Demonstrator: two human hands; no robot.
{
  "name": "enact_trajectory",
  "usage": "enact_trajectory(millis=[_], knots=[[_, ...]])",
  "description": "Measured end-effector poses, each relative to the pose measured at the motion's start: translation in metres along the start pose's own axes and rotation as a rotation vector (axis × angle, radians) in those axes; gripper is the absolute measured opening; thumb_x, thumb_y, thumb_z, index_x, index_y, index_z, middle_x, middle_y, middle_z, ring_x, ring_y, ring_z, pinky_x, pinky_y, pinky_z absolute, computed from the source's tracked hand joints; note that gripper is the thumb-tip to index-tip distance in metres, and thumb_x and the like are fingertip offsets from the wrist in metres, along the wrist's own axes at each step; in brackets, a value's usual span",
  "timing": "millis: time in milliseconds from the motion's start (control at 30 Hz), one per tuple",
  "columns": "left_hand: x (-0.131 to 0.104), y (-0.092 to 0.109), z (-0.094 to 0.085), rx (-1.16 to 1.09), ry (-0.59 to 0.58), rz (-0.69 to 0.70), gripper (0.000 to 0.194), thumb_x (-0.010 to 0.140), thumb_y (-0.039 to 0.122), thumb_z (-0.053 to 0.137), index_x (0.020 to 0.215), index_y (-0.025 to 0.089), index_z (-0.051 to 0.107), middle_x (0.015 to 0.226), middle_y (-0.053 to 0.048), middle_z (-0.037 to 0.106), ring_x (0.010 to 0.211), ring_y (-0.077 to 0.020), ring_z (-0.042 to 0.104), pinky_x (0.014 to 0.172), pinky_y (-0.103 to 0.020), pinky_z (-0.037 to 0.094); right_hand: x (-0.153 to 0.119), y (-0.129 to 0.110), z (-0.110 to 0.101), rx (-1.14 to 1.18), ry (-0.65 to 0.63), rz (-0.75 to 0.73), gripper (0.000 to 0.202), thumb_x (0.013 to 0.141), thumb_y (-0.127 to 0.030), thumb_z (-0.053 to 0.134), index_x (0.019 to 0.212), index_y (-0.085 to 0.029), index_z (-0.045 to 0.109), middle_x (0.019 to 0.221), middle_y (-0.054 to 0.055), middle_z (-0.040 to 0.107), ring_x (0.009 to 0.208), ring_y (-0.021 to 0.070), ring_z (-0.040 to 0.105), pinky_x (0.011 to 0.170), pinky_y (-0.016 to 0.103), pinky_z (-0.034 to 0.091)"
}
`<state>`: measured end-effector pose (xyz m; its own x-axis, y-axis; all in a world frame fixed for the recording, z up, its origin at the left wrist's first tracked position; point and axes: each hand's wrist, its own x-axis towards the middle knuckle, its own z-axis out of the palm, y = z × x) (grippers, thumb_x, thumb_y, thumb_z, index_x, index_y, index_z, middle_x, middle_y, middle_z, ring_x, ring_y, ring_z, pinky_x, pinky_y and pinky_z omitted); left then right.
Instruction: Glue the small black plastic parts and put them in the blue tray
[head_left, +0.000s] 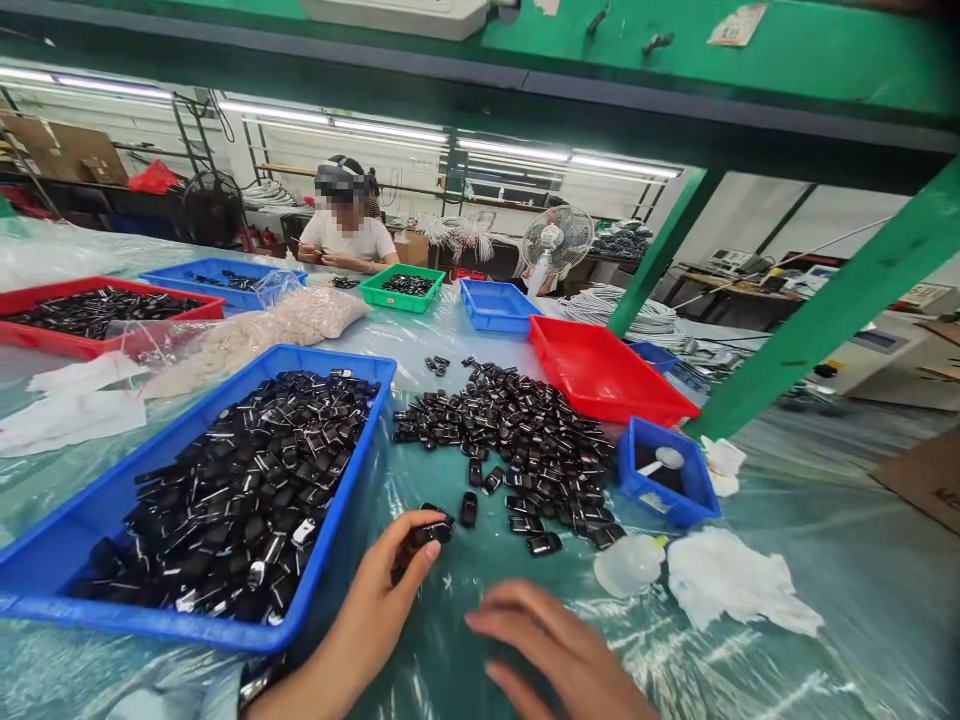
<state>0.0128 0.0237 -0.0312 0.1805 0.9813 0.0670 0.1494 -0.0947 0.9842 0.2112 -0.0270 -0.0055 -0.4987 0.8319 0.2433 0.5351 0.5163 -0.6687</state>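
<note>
My left hand (394, 575) is closed around a small glossy black plastic part (433, 530), shaped like a little car shell, held just above the table. My right hand (547, 640) is near the front of the table, slightly blurred, with its fingers apart and nothing in them. Beyond both hands lies a loose pile of black parts (517, 420), and a single one (469, 509) rests close to my left fingertips. To the left stands a large blue tray (330, 560) heaped with dark parts that have shiny metal pieces.
A red tray (607, 375), a small blue bin (671, 510) with a white scoop, a translucent bottle (628, 563) and a white cloth (739, 580) are at right. A green post (832, 300) slants there. Opposite sits a person (349, 230) behind a green tray (403, 302).
</note>
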Motion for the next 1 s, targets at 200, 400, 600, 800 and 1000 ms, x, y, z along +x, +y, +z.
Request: enact_trajectory(millis=[200, 400, 600, 800, 1000], knots=[[0.000, 0.000, -0.001, 0.006, -0.002, 0.009, 0.023, 0.092, 0.030, 0.051, 0.110, 0.020, 0.061, 0.098, -0.006, 0.067, 0.087, -0.0223, 0.061, 0.078, -0.031, 0.046, 0.049, 0.027, 0.022, -0.012, -0.059, 0.029, 0.017, 0.088, -0.012, 0.055, 0.090, -0.024, 0.068, 0.091, 0.007, 0.062, 0.088, 0.0247, 0.055, 0.079, 0.043, 0.046], [-0.005, 0.000, -0.001, 0.057, -0.069, -0.002, 0.021, 0.093, 0.029, 0.050, 0.110, 0.024, 0.060, 0.097, -0.005, 0.064, 0.090, -0.0240, 0.059, 0.076, -0.034, 0.045, 0.047, 0.030, 0.019, 0.289, 0.032, 0.211, 0.011, 0.090, -0.027, 0.055, 0.082, -0.024, 0.062, 0.083, 0.003, 0.058, 0.082, 0.0216, 0.053, 0.078, 0.036, 0.042], [-0.009, 0.003, -0.002, 0.082, -0.167, 0.014, 0.019, 0.094, 0.029, 0.049, 0.109, 0.026, 0.059, 0.091, -0.003, 0.063, 0.098, -0.0262, 0.058, 0.076, -0.035, 0.045, 0.042, 0.018, 0.001, 0.763, 0.082, 0.501, 0.020, 0.084, -0.042, 0.063, 0.084, -0.023, 0.061, 0.076, -0.002, 0.054, 0.070, 0.0136, 0.052, 0.069, 0.027, 0.043], [-0.013, 0.010, -0.002, 0.050, -0.243, 0.045, 0.018, 0.095, 0.026, 0.049, 0.108, 0.028, 0.061, 0.098, -0.001, 0.066, 0.102, -0.0238, 0.059, 0.077, -0.030, 0.047, 0.040, 0.007, 0.000, 1.080, 0.052, 0.609, 0.023, 0.076, -0.041, 0.073, 0.079, -0.021, 0.062, 0.071, -0.004, 0.051, 0.067, 0.0111, 0.048, 0.069, 0.025, 0.040], [-0.016, 0.012, -0.002, 0.043, -0.286, 0.076, 0.024, 0.096, 0.024, 0.049, 0.117, 0.032, 0.058, 0.101, 0.001, 0.067, 0.099, -0.0207, 0.061, 0.079, -0.027, 0.047, 0.039, 0.009, -0.002, 1.211, -0.003, 0.644, 0.026, 0.072, -0.040, 0.077, 0.077, -0.020, 0.061, 0.066, -0.005, 0.051, 0.067, 0.0117, 0.048, 0.069, 0.025, 0.039]])
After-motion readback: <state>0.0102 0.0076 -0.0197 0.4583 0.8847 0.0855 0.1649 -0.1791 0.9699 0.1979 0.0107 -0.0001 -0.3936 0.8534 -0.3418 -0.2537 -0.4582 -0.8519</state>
